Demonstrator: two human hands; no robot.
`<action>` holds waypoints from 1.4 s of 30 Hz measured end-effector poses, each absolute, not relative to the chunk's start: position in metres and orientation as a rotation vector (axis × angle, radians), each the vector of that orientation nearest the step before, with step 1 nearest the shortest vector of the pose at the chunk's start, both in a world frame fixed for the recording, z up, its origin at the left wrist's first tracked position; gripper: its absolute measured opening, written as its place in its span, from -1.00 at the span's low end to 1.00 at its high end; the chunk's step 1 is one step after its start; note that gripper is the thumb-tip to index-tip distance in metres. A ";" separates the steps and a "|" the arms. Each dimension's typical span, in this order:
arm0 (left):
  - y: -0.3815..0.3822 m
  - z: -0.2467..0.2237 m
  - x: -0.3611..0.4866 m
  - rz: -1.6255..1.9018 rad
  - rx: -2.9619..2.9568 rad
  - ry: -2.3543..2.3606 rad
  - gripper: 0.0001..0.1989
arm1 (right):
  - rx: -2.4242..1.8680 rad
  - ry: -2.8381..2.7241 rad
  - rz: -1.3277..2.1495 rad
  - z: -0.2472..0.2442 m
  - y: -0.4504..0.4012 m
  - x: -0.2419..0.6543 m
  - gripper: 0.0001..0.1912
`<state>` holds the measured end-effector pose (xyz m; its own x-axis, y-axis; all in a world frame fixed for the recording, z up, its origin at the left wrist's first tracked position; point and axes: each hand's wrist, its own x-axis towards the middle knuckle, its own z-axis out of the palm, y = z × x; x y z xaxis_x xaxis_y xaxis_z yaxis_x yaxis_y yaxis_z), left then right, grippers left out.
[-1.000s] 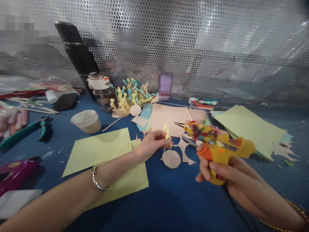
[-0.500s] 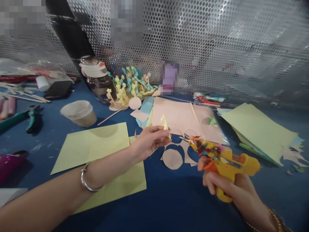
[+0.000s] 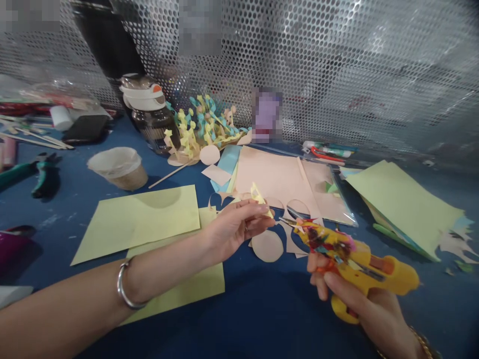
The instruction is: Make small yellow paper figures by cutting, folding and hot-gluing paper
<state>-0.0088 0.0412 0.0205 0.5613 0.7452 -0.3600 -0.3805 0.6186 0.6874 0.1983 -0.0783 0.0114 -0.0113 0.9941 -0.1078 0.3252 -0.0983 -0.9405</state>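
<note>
Between the thumb and fingers of my left hand [image 3: 237,224] is a small folded yellow paper piece [image 3: 258,194], its pointed end upward. My right hand [image 3: 359,299] is wrapped round a yellow glue gun [image 3: 359,264], fingers at its orange trigger. Colourful scraps cling round the gun's front, and its metal tip points left, a little right of my left fingertips. Under and beside the hands lie a pale pink paper disc [image 3: 267,246] and cut-out scraps. Yellow-green sheets [image 3: 149,214] lie beneath my left forearm.
Farther back stand a cluster of paper stars on stems [image 3: 204,124], a dark bottle [image 3: 151,119] and a paper-lined cup [image 3: 121,172]. Green-handled pliers [image 3: 47,177] lie left. Pink sheets [image 3: 273,174], pens [image 3: 329,152] and a green paper stack [image 3: 407,202] are right of centre.
My left hand has shifted slightly right and down with the yellow piece. The glue gun has moved a little right and down in my right hand. The view has shifted slightly.
</note>
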 end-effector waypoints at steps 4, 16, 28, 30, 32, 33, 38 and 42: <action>0.039 0.019 -0.008 0.717 0.567 0.697 -0.81 | -1.547 -1.397 1.085 0.014 -0.079 0.193 -0.80; 0.038 0.019 -0.009 0.732 0.531 0.712 -0.80 | -1.617 -1.439 0.997 0.013 -0.078 0.194 -0.81; 0.037 0.018 -0.007 0.744 0.518 0.712 -0.80 | -1.659 -1.657 0.771 0.011 -0.076 0.199 -0.88; 0.037 0.018 -0.007 0.747 0.516 0.715 -0.80 | -1.663 -1.674 0.751 0.010 -0.077 0.200 -0.88; 0.037 0.019 -0.007 0.748 0.512 0.725 -0.80 | -1.696 -1.654 0.735 0.010 -0.078 0.200 -0.87; 0.037 0.019 -0.007 0.748 0.511 0.728 -0.80 | -1.714 -1.647 0.729 0.010 -0.079 0.199 -0.87; 0.038 0.018 -0.007 0.742 0.515 0.710 -0.81 | -1.728 -1.622 0.702 0.008 -0.081 0.199 -0.83; 0.038 0.018 -0.007 0.742 0.512 0.712 -0.81 | -1.738 -1.622 0.695 0.006 -0.081 0.201 -0.82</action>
